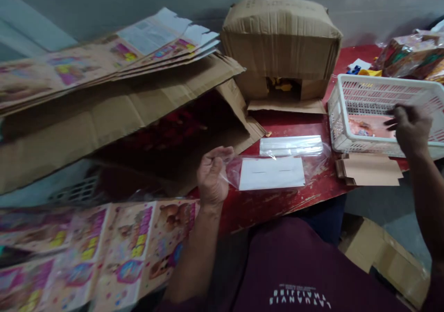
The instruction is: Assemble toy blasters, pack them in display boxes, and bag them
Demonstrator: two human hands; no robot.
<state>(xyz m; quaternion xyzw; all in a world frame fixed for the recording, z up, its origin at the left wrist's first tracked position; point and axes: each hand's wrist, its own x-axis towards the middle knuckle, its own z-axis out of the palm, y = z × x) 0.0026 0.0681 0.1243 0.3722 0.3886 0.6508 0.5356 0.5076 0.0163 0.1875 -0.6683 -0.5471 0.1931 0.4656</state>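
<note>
A red table (263,208), its paint worn (pale scuffs are seen along the front edge), is covered at the back by a cardboard box (282,39) and at the left by an open carton (237,111). Between them and the front edge, a clear sleeve stack (291,145) is laid behind a white card (272,173); a white basket (337,113) and folded tan cardboard (373,169) are placed at the right.

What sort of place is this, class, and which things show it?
Probably a small packing workshop. Flat printed cards lie in piles, a white card sits in a clear bag at the left hand, and open cartons stand on a worn red table.
</note>
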